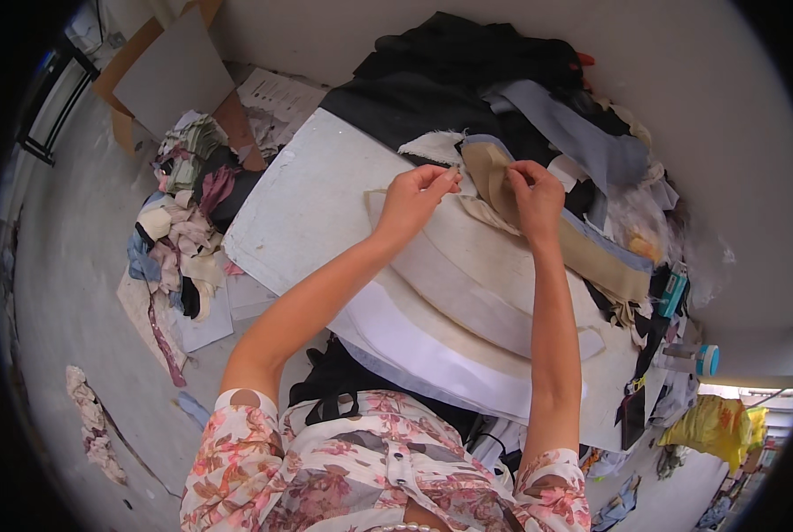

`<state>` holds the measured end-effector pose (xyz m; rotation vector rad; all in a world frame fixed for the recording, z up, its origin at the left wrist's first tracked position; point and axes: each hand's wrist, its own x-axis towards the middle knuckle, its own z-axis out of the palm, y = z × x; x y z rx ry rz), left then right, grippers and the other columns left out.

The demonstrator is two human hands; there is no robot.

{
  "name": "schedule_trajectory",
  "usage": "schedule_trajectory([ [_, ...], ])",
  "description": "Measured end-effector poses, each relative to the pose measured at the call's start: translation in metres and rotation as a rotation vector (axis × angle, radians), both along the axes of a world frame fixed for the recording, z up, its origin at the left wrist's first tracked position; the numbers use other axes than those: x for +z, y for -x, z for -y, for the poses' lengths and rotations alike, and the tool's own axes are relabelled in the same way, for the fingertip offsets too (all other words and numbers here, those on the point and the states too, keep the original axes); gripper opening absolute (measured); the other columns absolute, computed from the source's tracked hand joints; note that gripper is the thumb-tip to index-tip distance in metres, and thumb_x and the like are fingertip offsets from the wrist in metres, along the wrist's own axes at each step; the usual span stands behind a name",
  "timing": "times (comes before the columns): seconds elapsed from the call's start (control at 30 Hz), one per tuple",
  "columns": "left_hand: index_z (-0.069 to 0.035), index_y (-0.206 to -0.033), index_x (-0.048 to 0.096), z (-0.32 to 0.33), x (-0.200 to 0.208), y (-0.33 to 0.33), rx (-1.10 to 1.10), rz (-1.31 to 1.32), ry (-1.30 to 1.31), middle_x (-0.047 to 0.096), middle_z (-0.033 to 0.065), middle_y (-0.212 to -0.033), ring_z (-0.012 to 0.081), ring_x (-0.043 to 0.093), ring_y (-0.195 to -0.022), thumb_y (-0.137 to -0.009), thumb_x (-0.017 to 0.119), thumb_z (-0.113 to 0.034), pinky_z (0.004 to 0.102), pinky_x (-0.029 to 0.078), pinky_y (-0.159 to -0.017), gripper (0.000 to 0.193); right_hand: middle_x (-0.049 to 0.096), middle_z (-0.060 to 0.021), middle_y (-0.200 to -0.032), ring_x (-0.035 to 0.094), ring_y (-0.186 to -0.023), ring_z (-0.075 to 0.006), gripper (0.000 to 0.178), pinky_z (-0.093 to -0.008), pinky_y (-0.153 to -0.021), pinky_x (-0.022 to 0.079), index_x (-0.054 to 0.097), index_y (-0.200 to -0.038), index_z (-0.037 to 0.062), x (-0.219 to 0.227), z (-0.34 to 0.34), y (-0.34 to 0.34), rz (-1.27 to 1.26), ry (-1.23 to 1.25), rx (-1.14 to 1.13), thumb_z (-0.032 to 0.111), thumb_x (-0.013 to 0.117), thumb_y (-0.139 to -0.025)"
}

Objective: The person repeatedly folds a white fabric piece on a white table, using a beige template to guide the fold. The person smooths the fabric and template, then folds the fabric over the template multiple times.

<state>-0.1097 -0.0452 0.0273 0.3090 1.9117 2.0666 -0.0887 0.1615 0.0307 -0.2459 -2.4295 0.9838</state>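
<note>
My left hand is raised over the white table board, thumb and fingertips pressed together. Whatever lies in that pinch is too small to name; a frayed white cloth scrap is just beyond it. To its right, my right hand pinches a khaki fabric strip, which curves away beneath the hand toward the right edge of the board. A blue-grey layer shows along the strip's border. Below the hands rest a curved greyish pattern piece and a curved white piece, partly behind my right forearm.
Black cloth is heaped at the back, with a grey-blue strip on it. Fabric scraps pile up left of the board near a cardboard box. A dark phone-like object and a yellow bag are at the right.
</note>
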Motion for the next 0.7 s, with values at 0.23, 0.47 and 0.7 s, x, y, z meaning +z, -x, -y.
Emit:
schedule_trajectory([
  [0.23,-0.001,-0.106,0.067,-0.054,0.011,0.005,-0.034,0.115,-0.069,0.066,0.0025,-0.091,0.0085,0.058,-0.079,-0.094,0.064,-0.034,0.0232,0.048,-0.071,0.035,0.068,-0.0085,-0.095,0.065,-0.086,-0.0203,0.029,-0.0305,-0.076,0.050,0.067,-0.106,0.0050,0.039,0.011,-0.025,-0.341,-0.320,0.216,0.013,0.071,-0.078],
  [0.47,0.002,-0.105,0.069,-0.076,0.045,0.001,-0.065,-0.218,-0.210,0.069,0.0029,-0.085,0.0075,0.063,-0.072,-0.096,0.061,-0.019,0.0234,0.053,-0.056,0.024,0.064,-0.0041,-0.109,0.059,-0.098,-0.0142,0.045,-0.0283,-0.087,0.046,0.061,-0.119,0.0020,0.054,-0.075,-0.056,0.342,0.350,0.464,0.021,0.069,-0.080],
  [0.7,0.003,-0.109,0.066,-0.090,0.053,-0.008,-0.136,-0.039,-0.333,0.070,0.0058,-0.096,0.0121,0.067,-0.080,-0.096,0.062,-0.019,0.0286,0.059,-0.065,0.026,0.063,-0.0019,-0.091,0.057,-0.080,-0.0100,0.031,-0.0258,-0.071,0.048,0.063,-0.103,-0.0006,0.060,-0.205,-0.197,0.491,0.117,0.073,0.012,0.070,-0.076],
])
